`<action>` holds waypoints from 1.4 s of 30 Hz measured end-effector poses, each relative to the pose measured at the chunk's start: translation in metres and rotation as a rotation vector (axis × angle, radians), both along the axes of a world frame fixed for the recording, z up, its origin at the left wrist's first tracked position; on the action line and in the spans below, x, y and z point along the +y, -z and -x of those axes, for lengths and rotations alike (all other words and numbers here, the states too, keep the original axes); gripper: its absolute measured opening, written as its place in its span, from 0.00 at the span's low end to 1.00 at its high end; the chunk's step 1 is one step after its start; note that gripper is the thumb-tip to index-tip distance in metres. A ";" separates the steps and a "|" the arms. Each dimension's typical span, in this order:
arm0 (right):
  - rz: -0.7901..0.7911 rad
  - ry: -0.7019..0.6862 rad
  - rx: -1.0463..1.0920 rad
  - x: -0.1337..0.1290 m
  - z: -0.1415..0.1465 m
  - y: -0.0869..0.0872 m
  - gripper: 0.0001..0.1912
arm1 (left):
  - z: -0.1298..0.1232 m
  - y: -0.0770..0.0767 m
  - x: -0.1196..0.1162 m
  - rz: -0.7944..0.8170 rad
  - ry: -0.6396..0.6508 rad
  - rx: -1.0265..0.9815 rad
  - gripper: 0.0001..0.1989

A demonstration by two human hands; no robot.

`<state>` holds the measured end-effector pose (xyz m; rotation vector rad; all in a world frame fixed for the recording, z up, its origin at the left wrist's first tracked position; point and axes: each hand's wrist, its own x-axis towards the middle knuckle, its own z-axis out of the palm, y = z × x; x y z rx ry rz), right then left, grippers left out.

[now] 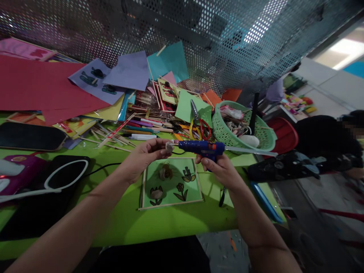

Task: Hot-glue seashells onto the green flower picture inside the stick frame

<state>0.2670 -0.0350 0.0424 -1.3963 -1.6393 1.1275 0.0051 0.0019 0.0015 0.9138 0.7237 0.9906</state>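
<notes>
My left hand [152,153] is pinching a small pale stone [169,146] against the nozzle of the blue glue gun [201,148], which my right hand [217,165] is gripping; the framed green card [172,184] is lying just below them on the table [136,230], and the green basket [269,141] is standing at the far right

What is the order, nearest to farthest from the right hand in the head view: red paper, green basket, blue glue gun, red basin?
From the right hand:
1. Blue glue gun: held in it
2. Green basket: just beyond
3. Red basin: right, behind the basket
4. Red paper: far left
</notes>
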 end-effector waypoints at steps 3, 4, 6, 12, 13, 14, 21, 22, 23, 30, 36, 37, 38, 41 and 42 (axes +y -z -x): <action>0.012 0.006 -0.010 0.000 0.000 0.000 0.28 | 0.000 0.000 0.000 0.001 -0.004 0.004 0.16; 0.012 0.006 -0.009 0.000 0.000 0.000 0.28 | 0.000 -0.001 0.000 0.003 -0.009 0.005 0.16; 0.008 0.006 0.003 0.000 0.000 0.001 0.27 | 0.000 0.000 -0.001 0.002 -0.016 0.011 0.16; -0.007 0.000 -0.007 0.000 0.000 0.001 0.27 | 0.000 0.000 -0.001 0.000 -0.009 0.005 0.16; -0.006 0.001 -0.011 0.000 -0.001 0.001 0.27 | 0.000 0.000 -0.001 0.002 -0.010 0.004 0.16; -0.005 0.005 -0.016 0.000 -0.001 0.001 0.27 | 0.000 0.000 -0.001 0.002 -0.013 0.002 0.16; 0.000 0.009 -0.044 -0.002 -0.002 -0.001 0.29 | 0.000 0.000 -0.001 0.001 -0.015 -0.022 0.16; 0.000 0.014 -0.040 -0.002 -0.001 -0.001 0.29 | 0.000 0.000 -0.001 -0.001 -0.016 -0.023 0.16; -0.002 0.019 -0.034 -0.002 -0.001 -0.001 0.29 | 0.000 0.000 -0.001 -0.003 -0.016 -0.022 0.16; -0.017 0.012 -0.032 0.000 0.000 0.000 0.27 | 0.001 -0.002 -0.001 -0.016 0.002 0.035 0.16; -0.014 0.013 -0.037 -0.001 -0.001 -0.002 0.26 | 0.001 -0.003 0.000 -0.028 -0.026 0.015 0.15; -0.012 0.010 -0.031 -0.002 -0.001 -0.003 0.26 | 0.001 -0.002 0.000 -0.028 -0.028 0.003 0.15; -0.010 0.007 -0.025 -0.002 -0.001 -0.002 0.26 | 0.001 -0.002 0.000 -0.026 -0.029 -0.005 0.16; -0.011 0.006 -0.003 -0.002 -0.002 -0.001 0.26 | 0.002 -0.002 0.000 -0.017 -0.019 -0.006 0.16; -0.011 0.008 0.000 -0.001 -0.002 0.000 0.26 | 0.001 -0.002 0.000 -0.016 -0.014 -0.003 0.16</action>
